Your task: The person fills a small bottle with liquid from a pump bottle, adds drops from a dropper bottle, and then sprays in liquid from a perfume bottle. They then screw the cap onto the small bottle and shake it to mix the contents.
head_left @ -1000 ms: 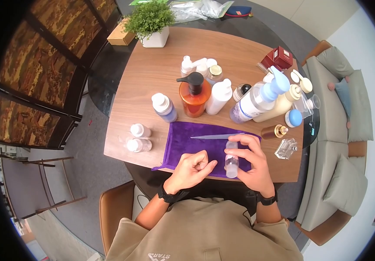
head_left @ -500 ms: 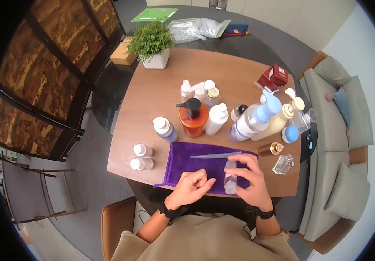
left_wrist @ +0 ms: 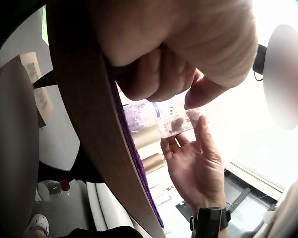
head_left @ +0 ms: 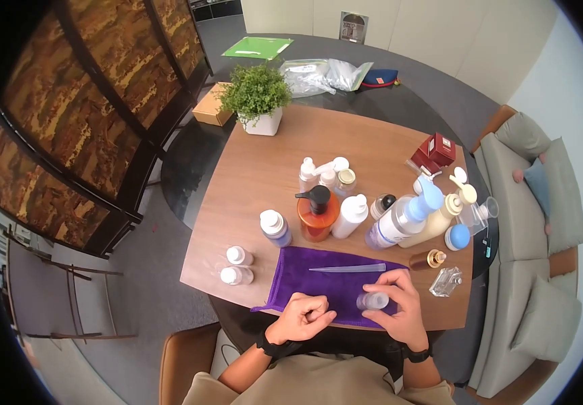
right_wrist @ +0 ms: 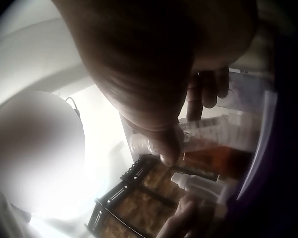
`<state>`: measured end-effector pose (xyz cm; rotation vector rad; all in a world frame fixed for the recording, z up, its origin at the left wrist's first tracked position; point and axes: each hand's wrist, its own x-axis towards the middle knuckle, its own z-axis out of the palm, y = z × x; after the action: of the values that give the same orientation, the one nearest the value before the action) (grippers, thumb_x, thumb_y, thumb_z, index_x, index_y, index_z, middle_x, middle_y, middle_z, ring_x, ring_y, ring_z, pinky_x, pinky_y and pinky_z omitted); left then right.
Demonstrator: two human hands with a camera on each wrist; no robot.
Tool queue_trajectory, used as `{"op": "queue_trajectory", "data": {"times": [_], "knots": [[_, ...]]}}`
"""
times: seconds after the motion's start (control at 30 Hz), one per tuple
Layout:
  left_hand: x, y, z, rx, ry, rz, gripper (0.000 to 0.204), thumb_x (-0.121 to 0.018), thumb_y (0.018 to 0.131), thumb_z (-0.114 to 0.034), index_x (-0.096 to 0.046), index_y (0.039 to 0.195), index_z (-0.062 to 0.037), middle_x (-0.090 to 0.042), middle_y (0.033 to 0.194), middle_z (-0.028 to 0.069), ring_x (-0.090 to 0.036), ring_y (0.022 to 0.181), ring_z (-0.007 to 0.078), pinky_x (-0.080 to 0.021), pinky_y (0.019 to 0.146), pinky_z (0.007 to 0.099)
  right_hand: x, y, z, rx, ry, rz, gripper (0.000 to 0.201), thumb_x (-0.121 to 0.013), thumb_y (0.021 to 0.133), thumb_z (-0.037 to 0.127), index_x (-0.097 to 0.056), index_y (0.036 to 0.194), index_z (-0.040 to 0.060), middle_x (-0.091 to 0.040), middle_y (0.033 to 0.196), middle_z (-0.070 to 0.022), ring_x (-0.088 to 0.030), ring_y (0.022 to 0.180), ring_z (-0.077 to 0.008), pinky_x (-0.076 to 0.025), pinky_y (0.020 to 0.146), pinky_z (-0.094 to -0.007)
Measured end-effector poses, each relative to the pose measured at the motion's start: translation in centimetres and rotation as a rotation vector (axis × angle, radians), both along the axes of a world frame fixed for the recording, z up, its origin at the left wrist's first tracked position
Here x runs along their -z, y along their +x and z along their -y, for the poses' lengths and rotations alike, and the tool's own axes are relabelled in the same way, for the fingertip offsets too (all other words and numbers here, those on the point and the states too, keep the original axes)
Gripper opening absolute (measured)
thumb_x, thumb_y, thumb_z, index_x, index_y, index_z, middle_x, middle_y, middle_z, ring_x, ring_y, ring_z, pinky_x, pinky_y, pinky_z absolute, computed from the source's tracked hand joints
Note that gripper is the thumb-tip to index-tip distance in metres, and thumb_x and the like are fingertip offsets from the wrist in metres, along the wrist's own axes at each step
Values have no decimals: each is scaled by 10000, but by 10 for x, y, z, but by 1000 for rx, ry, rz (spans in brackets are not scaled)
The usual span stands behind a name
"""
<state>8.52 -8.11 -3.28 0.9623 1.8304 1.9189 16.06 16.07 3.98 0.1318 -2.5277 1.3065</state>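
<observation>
My right hand (head_left: 399, 307) grips a small clear bottle (head_left: 372, 301) between thumb and fingers, above the right part of a purple cloth (head_left: 298, 270). The bottle's pale round top tilts toward the head camera. Its printed label (right_wrist: 203, 133) and clear neck (right_wrist: 140, 144) show in the right wrist view. My left hand (head_left: 301, 317) is held over the cloth's front edge, its fingers curled in and the thumb pointing at the bottle. Nothing shows between those fingers. A long translucent tapered piece (head_left: 347, 268) lies on the cloth behind the bottle.
Two small white-capped bottles (head_left: 237, 264) stand left of the cloth. Behind it are an amber pump bottle (head_left: 318, 216), a white bottle (head_left: 350, 217) and a blue-topped pump bottle (head_left: 403, 219). To the right lie a gold-capped bottle (head_left: 429, 259) and a glass bottle (head_left: 445, 282).
The head view has tilted upward, so the table sits lower in it. My right hand has turned the bottle, its top now facing the head camera more. The left hand keeps its curl.
</observation>
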Motion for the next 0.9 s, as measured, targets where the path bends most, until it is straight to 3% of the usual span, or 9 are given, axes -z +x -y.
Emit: {"op": "queue_trajectory", "data": {"times": [0.07, 0.13, 0.23, 0.37, 0.47, 0.53, 0.63, 0.77, 0.9], "knots": [[3, 0, 2, -1, 37, 18, 501, -702, 941, 73, -306, 664, -63, -290, 592, 40, -310, 505, 185, -266, 503, 356, -2, 0, 2, -35, -154, 65, 480, -965, 741, 89, -830, 1202, 103, -630, 1070, -58, -628, 963, -231, -537, 816, -351], [9, -3, 7, 68, 142, 15, 517, -685, 955, 68, -282, 658, -60, -274, 582, 41, -269, 506, 190, -226, 506, 365, -6, -5, 3, -65, -97, 40, 478, -962, 755, 79, -817, 1211, 77, -663, 1074, -68, -673, 932, -225, -561, 793, -337], [8, -1, 2, -19, 162, 73, 513, -669, 962, 68, -271, 662, -59, -293, 577, 33, -246, 522, 162, -202, 513, 368, -13, -15, 8, -109, -117, 24, 481, -942, 802, 83, -764, 1246, 31, -758, 1171, -122, -757, 1026, -267, -597, 913, -367], [-1, -3, -6, -142, 21, 142, 501, -679, 957, 54, -290, 666, -69, -312, 578, 18, -280, 537, 125, -225, 514, 353, -33, -44, 27, -232, -160, -45, 420, -840, 893, 21, -680, 1282, 6, -758, 1268, -154, -764, 1097, -307, -602, 946, -394], [1, -2, -4, -130, 70, 75, 502, -723, 978, 1, -323, 680, -62, -298, 602, 21, -288, 551, 139, -246, 516, 346, -38, -65, 43, -309, -157, -20, 444, -848, 888, 35, -671, 1294, 8, -777, 1270, -142, -771, 1132, -280, -594, 1004, -380], [11, 1, 3, -136, 125, 81, 494, -699, 960, 28, -316, 660, -58, -322, 594, 21, -308, 547, 148, -270, 527, 344, -38, -78, 52, -346, -161, 7, 419, -830, 911, 42, -669, 1297, 7, -773, 1269, -139, -772, 1120, -270, -603, 985, -370], [14, 5, 7, -52, 400, 217, 451, -646, 911, 38, -313, 623, -58, -345, 587, 38, -346, 549, 184, -308, 561, 363, -23, -99, 64, -449, -167, 118, 386, -814, 930, 47, -675, 1290, 32, -766, 1211, -129, -770, 1031, -247, -622, 897, -367], [20, 8, 11, 43, 406, 254, 408, -662, 874, -5, -331, 641, -57, -382, 625, 47, -355, 586, 193, -283, 576, 356, -8, -115, 84, -574, -118, 192, 352, -794, 960, 100, -671, 1285, 46, -728, 1077, -140, -743, 918, -251, -603, 809, -386], [20, 9, 12, 80, 483, 276, 453, -671, 945, -116, -335, 647, -54, -376, 618, 45, -349, 576, 196, -270, 573, 359, 6, -127, 93, -632, -93, 175, 353, -796, 958, 111, -658, 1275, 42, -717, 1035, -147, -738, 889, -274, -605, 799, -390]]}}
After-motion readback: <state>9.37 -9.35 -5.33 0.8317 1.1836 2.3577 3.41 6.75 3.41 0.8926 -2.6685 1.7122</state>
